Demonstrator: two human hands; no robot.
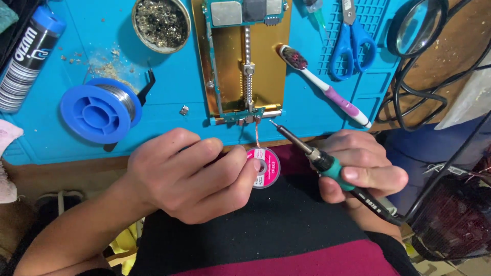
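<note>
My left hand (189, 174) pinches a small pink spool of copper desoldering braid (266, 167); a strand of braid (257, 135) runs up from it to the lower edge of a circuit board (244, 117). The board is clamped in a gold holder (268, 66) on a blue mat (169, 117). My right hand (358, 166) grips a soldering iron (327, 163) with a green collar. Its tip (273, 123) sits just right of the braid, close to the board's edge.
On the mat lie a blue spool of solder wire (99, 110), a tin of brass wool (161, 23), a toothbrush (325, 87), blue scissors (353, 43) and black tweezers (147, 87). A magnifier (417, 25) and black cables (414, 102) sit at right, a dark can (25, 56) at left.
</note>
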